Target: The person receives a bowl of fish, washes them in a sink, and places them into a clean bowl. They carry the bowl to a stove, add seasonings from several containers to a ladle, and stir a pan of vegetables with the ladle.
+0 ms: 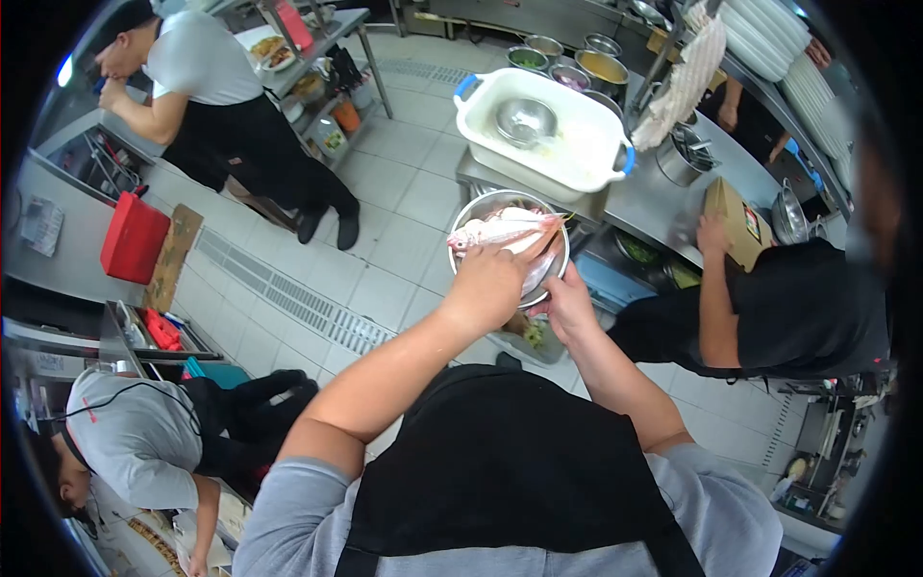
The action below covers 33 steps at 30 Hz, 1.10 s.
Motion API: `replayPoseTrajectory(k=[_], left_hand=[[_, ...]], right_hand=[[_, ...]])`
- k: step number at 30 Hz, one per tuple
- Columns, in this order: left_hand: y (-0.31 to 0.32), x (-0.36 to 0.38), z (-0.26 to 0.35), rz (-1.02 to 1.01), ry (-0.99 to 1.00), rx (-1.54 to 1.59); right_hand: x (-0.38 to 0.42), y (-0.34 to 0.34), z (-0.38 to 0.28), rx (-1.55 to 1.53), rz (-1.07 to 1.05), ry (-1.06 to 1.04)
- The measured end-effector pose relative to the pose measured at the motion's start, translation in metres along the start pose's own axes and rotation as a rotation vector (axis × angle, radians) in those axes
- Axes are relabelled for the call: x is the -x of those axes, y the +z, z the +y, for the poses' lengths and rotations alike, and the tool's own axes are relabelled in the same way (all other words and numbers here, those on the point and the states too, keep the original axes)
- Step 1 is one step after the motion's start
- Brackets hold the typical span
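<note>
A round metal bowl (471, 213) is held out in front of my chest, with pale pink raw fish (495, 231) lying in it. My left hand (492, 279) reaches over the bowl's near rim and its fingers rest on the fish. My right hand (567, 300) grips the bowl's rim and underside on the right. Whether the left hand is lifting a fish or only touching it cannot be told.
A white tub (596, 144) with a metal ladle (524, 120) sits on the steel counter (654, 207) ahead, beside several pots. A person in black (788, 308) bends at the counter on the right. Two others stand at the left, with a red bin (133, 238) and floor drain (298, 303).
</note>
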State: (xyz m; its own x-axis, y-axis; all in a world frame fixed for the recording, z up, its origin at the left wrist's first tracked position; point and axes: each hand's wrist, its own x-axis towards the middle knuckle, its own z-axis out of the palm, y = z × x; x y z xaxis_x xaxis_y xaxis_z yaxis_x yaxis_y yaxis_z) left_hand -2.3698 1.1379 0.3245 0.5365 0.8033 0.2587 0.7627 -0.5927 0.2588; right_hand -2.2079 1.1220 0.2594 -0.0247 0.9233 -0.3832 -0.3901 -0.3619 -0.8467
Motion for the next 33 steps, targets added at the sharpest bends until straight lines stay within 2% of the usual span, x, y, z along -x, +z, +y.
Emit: replayPoseTrajectory(k=[1, 2, 4, 7, 10, 11, 20, 28, 32, 33], left_hand=[[-0.002, 0.003, -0.014, -0.085, -0.039, 0.021], [-0.003, 0.01, -0.026, -0.079, -0.039, 0.004], [-0.02, 0.027, -0.044, 0.096, -0.16, -0.025], [-0.032, 0.045, -0.083, 0.071, -0.292, 0.005], [-0.042, 0.059, -0.115, 0.142, -0.297, 0.028], [-0.042, 0.063, -0.126, 0.234, -0.243, -0.014], [-0.027, 0.053, -0.204, 0.209, -0.287, -0.048], [-0.022, -0.024, -0.29, 0.055, -0.231, -0.005], [-0.02, -0.097, -0.351, 0.113, -0.247, 0.043], [-0.027, -0.117, -0.364, 0.05, -0.225, 0.018]], right_hand=[[-0.004, 0.017, 0.002, -0.008, -0.031, 0.006], [-0.007, 0.034, 0.002, -0.014, -0.06, 0.012], [-0.01, 0.065, 0.005, -0.032, -0.09, 0.021], [-0.02, 0.113, 0.012, 0.01, -0.168, 0.023], [-0.029, 0.153, 0.021, 0.015, -0.245, 0.028], [-0.032, 0.164, 0.024, 0.032, -0.247, 0.039], [-0.085, 0.212, 0.034, 0.097, -0.299, 0.108], [-0.19, 0.242, 0.018, 0.097, -0.242, 0.184], [-0.262, 0.263, -0.02, 0.122, -0.25, 0.153], [-0.28, 0.269, -0.031, 0.119, -0.231, 0.158]])
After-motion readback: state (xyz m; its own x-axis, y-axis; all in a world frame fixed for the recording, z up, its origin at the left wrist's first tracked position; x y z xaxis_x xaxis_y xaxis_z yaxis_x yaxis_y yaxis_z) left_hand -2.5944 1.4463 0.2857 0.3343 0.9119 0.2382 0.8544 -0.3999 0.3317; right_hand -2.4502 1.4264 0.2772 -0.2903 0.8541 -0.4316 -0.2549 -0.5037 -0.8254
